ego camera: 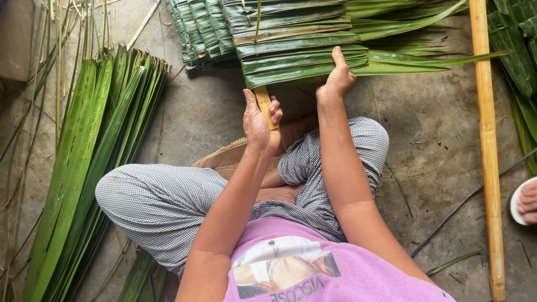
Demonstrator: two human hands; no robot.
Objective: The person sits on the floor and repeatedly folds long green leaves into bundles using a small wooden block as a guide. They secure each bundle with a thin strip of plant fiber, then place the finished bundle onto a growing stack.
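Observation:
I sit cross-legged on a concrete floor. My left hand (258, 124) is closed around the near end of a flat bamboo slat (264, 105) that runs under a row of folded green palm leaves (302, 53). My right hand (337, 78) grips the nearest folded leaf at its lower edge, thumb on top. The folded leaves overlap in a panel stretching away to the upper left, their long tips pointing right.
A pile of loose long palm leaves (84, 168) lies on my left. A long bamboo pole (488, 145) lies on my right. Another person's foot in a white sandal (526, 201) shows at the right edge. A piece of cardboard (226, 159) lies under my legs.

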